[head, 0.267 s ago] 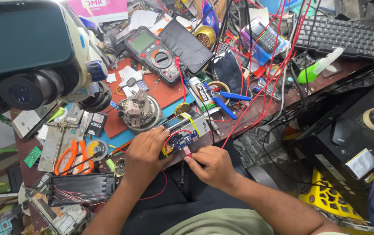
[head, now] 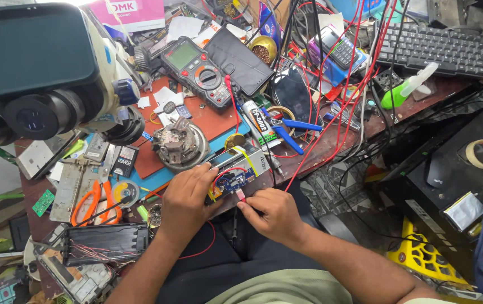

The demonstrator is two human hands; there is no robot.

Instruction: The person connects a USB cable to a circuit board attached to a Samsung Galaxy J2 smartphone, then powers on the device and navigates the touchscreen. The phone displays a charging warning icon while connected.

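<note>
The small blue circuit board [head: 231, 184] sits at the cluttered bench's [head: 331, 147] near edge, cupped steady by the left hand [head: 187, 198] while the right hand [head: 270, 213] pinches what seems a connector into it, best pushed straight, gently, clear of the red wires [head: 331, 95].

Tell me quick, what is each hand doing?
Left hand: closed around the small opened device with a blue circuit board, steadying it.
Right hand: fingertips pinched on a small pink connector at the board's edge.
</note>
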